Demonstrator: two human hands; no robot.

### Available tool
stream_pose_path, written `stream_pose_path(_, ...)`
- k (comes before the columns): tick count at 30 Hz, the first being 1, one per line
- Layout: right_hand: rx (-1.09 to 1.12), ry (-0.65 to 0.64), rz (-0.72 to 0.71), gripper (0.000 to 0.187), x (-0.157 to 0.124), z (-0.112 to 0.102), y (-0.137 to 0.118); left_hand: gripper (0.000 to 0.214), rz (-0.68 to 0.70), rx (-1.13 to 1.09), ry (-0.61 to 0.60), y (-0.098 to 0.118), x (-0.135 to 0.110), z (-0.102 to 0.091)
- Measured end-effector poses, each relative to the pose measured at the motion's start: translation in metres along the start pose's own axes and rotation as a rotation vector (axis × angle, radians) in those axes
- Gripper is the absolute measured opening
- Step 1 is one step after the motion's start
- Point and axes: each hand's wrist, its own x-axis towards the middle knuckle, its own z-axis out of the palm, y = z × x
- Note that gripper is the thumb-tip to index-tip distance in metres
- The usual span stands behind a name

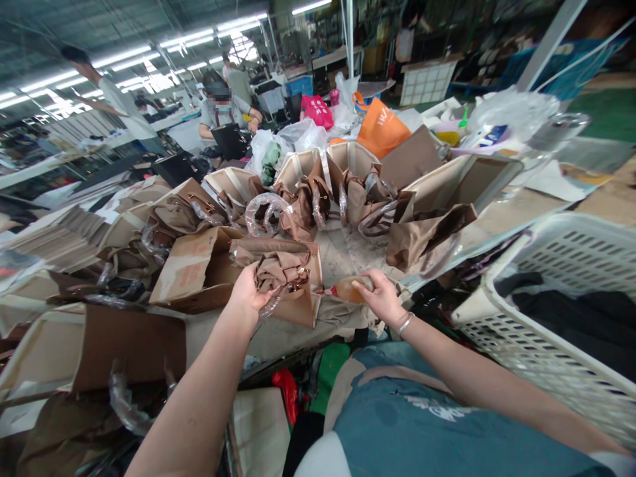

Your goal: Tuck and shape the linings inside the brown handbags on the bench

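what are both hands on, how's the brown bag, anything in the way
Left fingers gripping the brown bag's bunched fabric. Right fingers around a bottle, red tip at the bag's edge. Cardboard box close on its left.

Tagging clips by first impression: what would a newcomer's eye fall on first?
Probably the bright orange bag with white lettering, beyond the row of brown handbags. At centre, the left hand grips a crumpled brown handbag, the right hand an amber, red-tipped bottle. A cream perforated plastic basket stands at right.
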Motion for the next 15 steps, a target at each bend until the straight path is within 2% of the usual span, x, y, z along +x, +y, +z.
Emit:
stream_pose_path(4, -0.033, 0.021, -0.029, 0.017, 0.001, -0.004, 0.002, 0.017, 0.029, 0.029, -0.021, 0.000, 0.002, -0.001)
stream_pose_path(8, -0.109, -0.138, -0.171, 0.014, 0.001, -0.010, -0.008, 0.015, 0.033, 0.033, -0.037, -0.001, 0.005, -0.001)
stream_pose_path(11, -0.130, -0.205, -0.237, 0.012, 0.003, -0.015, -0.020, 0.014, 0.037, 0.034, -0.040, 0.000, 0.006, -0.002)
stream_pose_path(15, -0.102, -0.175, -0.242, 0.013, 0.010, -0.024, -0.036, 0.017, 0.057, 0.007, -0.018, 0.002, 0.003, -0.003)
